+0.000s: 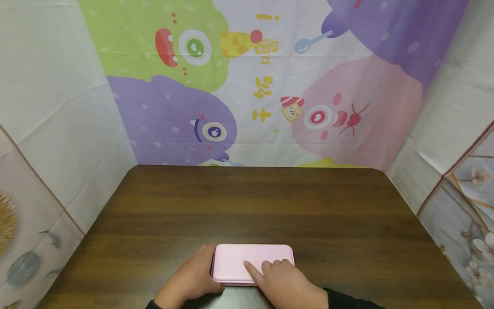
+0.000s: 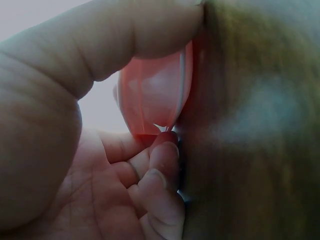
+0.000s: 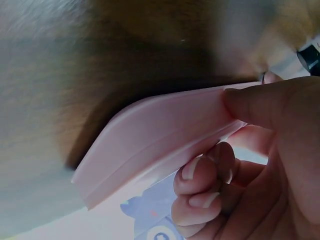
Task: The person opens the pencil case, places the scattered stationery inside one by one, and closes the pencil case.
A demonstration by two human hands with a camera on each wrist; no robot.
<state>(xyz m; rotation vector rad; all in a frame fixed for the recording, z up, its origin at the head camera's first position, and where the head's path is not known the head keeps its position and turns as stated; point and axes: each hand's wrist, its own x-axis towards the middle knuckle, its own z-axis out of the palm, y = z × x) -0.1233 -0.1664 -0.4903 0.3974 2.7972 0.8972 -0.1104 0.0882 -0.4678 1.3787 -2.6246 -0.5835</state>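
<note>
A pale pink rectangular case (image 1: 231,262) with rounded corners lies closed near the front edge of the table. My left hand (image 1: 193,273) grips its left end, thumb on the near side and fingers round the far side. In the left wrist view, the end of the case (image 2: 152,92) shows between thumb and fingertips. Over the right part of the lid is my right hand (image 1: 289,284), index finger stretched across the top. The right wrist view has that thumb pressed on the side of the case (image 3: 145,137), with the other fingers curled by the lid.
The case sits on a dark brown wooden table (image 1: 254,201) with rounded far corners. A cloth printed with cartoon monsters (image 1: 262,86) hangs behind it. Pale sheets (image 1: 61,86) close in the left and right sides.
</note>
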